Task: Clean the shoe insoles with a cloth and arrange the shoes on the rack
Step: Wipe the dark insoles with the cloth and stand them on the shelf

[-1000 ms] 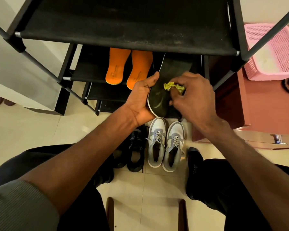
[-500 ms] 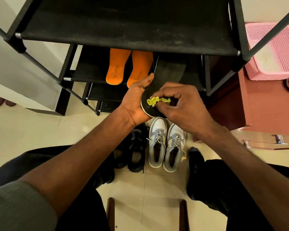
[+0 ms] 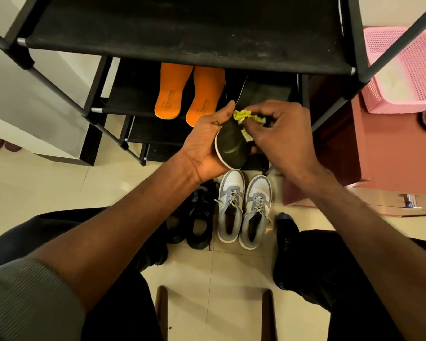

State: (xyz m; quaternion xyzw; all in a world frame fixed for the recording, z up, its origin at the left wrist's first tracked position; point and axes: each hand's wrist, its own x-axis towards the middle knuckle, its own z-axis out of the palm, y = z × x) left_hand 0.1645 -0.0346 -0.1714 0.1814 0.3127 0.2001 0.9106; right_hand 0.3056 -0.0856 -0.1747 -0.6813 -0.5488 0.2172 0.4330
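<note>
My left hand [image 3: 205, 141] grips a black insole [image 3: 231, 146] with a white edge by its left side, heel end toward me. My right hand [image 3: 285, 139] pinches a crumpled yellow-green cloth [image 3: 246, 118] and presses it on the insole's middle. The insole's toe end reaches under the black shoe rack [image 3: 182, 28]. Two orange insoles [image 3: 190, 94] lie on a lower shelf. On the floor below my hands stand a pair of grey and white sneakers [image 3: 244, 207] and, to their left, a pair of black shoes [image 3: 194, 217].
A pink plastic basket [image 3: 403, 70] sits on a reddish-brown cabinet [image 3: 379, 148] to the right of the rack. My legs in dark trousers and a dark sock [image 3: 287, 230] flank the shoes. Two wooden stool legs [image 3: 161, 313] show at the bottom.
My right hand has moved the cloth back up the insole, away from the heel, exposing the heel end. The left hand keeps its hold.
</note>
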